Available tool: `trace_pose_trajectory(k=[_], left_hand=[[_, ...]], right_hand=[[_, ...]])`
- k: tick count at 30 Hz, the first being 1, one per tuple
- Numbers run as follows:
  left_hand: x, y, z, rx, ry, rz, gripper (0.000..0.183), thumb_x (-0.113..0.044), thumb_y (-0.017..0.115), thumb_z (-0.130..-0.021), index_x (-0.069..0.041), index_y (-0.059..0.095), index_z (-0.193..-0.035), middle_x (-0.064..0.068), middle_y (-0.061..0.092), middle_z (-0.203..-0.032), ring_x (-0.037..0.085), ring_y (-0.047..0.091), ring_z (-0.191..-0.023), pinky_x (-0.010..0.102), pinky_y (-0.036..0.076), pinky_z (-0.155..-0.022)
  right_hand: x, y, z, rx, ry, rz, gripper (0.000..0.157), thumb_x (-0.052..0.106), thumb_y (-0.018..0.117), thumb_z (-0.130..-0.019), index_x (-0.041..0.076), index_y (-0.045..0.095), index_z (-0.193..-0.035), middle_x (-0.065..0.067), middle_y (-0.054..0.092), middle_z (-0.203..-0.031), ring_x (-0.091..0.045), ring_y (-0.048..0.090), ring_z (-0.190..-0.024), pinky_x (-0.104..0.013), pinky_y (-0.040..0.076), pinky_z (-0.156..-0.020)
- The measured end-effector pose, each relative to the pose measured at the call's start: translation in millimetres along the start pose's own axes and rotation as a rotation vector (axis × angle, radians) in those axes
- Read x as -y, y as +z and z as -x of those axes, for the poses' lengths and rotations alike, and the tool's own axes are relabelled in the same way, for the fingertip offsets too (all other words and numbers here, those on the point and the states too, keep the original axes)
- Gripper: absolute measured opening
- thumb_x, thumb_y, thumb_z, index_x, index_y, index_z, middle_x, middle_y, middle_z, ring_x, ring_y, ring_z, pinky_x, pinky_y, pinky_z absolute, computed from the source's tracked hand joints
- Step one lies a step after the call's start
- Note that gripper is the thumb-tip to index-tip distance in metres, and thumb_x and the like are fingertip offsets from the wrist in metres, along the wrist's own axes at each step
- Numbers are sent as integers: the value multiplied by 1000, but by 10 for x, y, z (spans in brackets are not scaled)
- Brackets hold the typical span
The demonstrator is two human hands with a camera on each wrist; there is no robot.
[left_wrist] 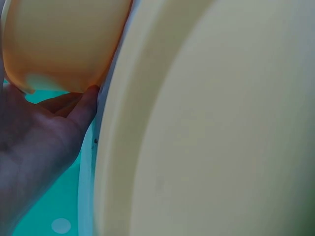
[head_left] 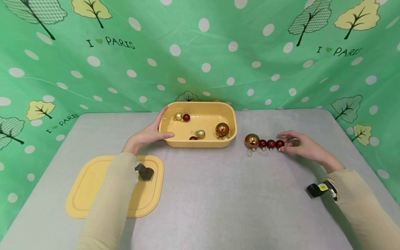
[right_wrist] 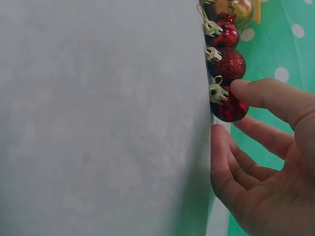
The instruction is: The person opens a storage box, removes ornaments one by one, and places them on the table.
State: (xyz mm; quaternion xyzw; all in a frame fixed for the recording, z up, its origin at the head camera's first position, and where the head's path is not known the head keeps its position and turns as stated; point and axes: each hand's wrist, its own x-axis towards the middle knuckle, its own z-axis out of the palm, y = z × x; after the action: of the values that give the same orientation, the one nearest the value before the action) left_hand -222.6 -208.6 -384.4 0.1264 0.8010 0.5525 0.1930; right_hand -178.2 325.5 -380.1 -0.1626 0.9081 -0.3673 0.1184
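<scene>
At the left end of a yellow plastic box [head_left: 200,143], my left hand [head_left: 147,136] grips the wall, thumb along the front side and fingers round the far-left corner. Part of that grip shows in the left wrist view. On the grey table a row of Christmas baubles runs right of the box: a large shiny gold one [head_left: 251,141], then small red ones. My right hand [head_left: 301,146] is at the rightmost red bauble [right_wrist: 230,107]. Its thumb tip overlaps the bauble's near side, and the index finger stretches past the far side with a gap visible.
Inside the box lie several baubles, including a large copper one [head_left: 222,129], a small gold one [head_left: 200,134] and a dark red one [head_left: 186,117]. A flat yellow lid [head_left: 85,187] lies front left under my left forearm. Behind the table hangs a green patterned cloth [head_left: 187,69].
</scene>
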Motion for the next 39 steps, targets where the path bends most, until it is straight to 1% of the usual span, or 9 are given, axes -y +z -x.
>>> trace_pose_trajectory(k=[5, 9, 12, 15, 17, 21, 24, 31, 39], left_hand=[[2, -3, -3, 1, 3, 0, 108, -15, 72, -86, -40, -8, -153, 8, -14, -159, 27, -5, -144, 48, -1, -114], [2, -7, -10, 5, 3, -1, 108, -15, 72, -86, -41, -9, -153, 7, -14, -159, 27, -5, -144, 48, -1, -114], [-9, -11, -12, 8, 6, -2, 108, -15, 72, -86, -41, -9, -153, 7, -14, -159, 27, -6, -144, 49, -2, -114], [-10, -13, -11, 6, 8, -2, 108, -15, 72, -86, -40, -9, -153, 7, -14, -159, 26, -7, -144, 49, -2, -114], [-10, -12, -13, 5, 10, 0, 108, -15, 72, -86, -39, -9, -153, 7, -14, -159, 26, -6, -144, 48, -1, -114], [-10, -3, -19, 5, 14, 9, 109, -14, 72, -86, -36, -9, -154, 7, -14, -159, 26, -5, -144, 46, 0, -115], [-13, 4, -20, 8, 17, 15, 109, -13, 72, -86, -33, -10, -154, 7, -15, -159, 26, -5, -144, 45, 1, -115], [-42, 18, 8, 5, 19, 5, 108, -11, 70, -87, -31, -12, -154, 10, -16, -159, 29, -5, -144, 46, 2, -115], [-58, 16, 20, -2, 15, -10, 109, -13, 71, -87, -32, -12, -154, 10, -16, -159, 30, -7, -144, 48, 1, -115]], right_hand=[[14, -45, 12, -3, -4, -31, 50, 3, 65, -89, -6, 46, -135, -25, 55, -118, -16, 60, -93, -23, 49, -73], [54, -99, 16, -72, -41, -47, 47, 3, 62, -92, -7, 45, -134, -24, 52, -121, -5, 56, -92, -21, 50, -71], [115, -129, -5, -144, -77, -54, 43, 5, 61, -94, -7, 47, -132, -13, 54, -124, -1, 55, -93, -17, 48, -73], [193, -123, -48, -189, -116, -56, 39, 6, 60, -95, -7, 49, -129, -4, 54, -124, -6, 55, -98, -12, 45, -78], [254, -94, -84, -198, -137, -57, 37, 5, 60, -95, -7, 51, -129, -6, 54, -125, -10, 54, -102, -11, 43, -80], [406, 13, -170, -215, -196, -77, 37, -1, 59, -92, -9, 52, -128, -23, 52, -127, -7, 51, -105, -10, 42, -84], [544, 104, -236, -232, -246, -103, 36, -5, 58, -90, -9, 54, -126, -24, 53, -125, -5, 51, -104, -10, 42, -84], [859, 311, -395, -167, -300, -122, 34, -5, 57, -91, -7, 55, -125, -21, 54, -125, -31, 52, -111, -17, 45, -85], [1147, 497, -568, -120, -330, -130, 30, -1, 57, -92, -6, 59, -121, -20, 58, -121, -29, 57, -101, -28, 48, -81]])
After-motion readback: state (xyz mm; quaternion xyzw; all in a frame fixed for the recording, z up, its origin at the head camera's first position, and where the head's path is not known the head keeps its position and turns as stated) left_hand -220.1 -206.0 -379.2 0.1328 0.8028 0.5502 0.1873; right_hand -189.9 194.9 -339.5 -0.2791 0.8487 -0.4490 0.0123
